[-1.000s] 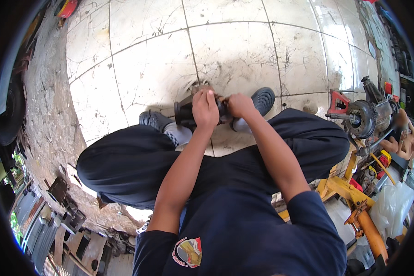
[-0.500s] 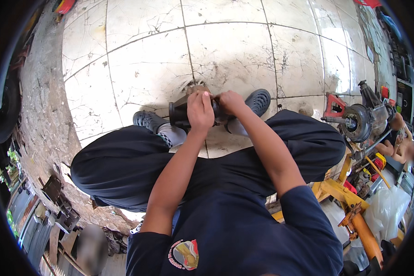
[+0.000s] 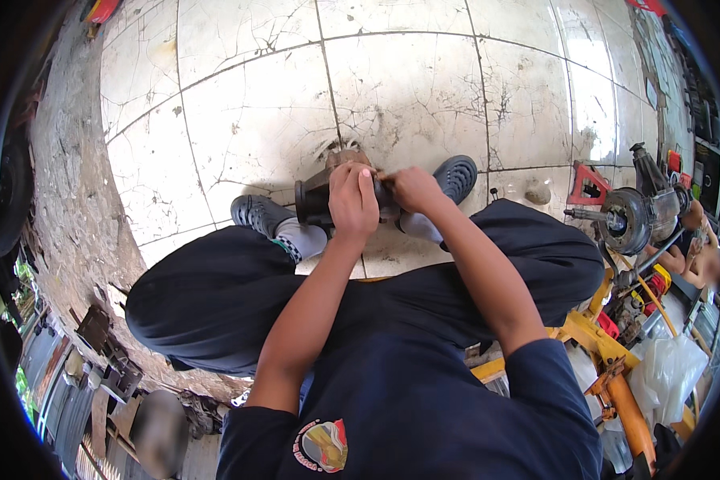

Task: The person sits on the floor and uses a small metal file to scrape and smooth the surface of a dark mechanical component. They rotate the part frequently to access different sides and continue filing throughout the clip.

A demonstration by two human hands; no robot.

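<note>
A dark cast metal housing, rusty brown at its far end, lies on the tiles between my feet. My left hand rests over it with fingers pressed together, gripping the top. Just to the right, my right hand is curled closed at the housing's upper edge around something small and brownish; what exactly is too small to make out. The underside of the housing and part of its middle are hidden by my hands.
At my right stand a red stand, a wheel hub and axle assembly and a yellow-orange jack frame, with a bare-skinned co-worker beyond. Scrap metal lies at my lower left, a tyre at the far left.
Both hands stay on the housing, with only small shifts of the fingers and right wrist. The view has shifted a little, and the co-worker's position at the right differs slightly.
</note>
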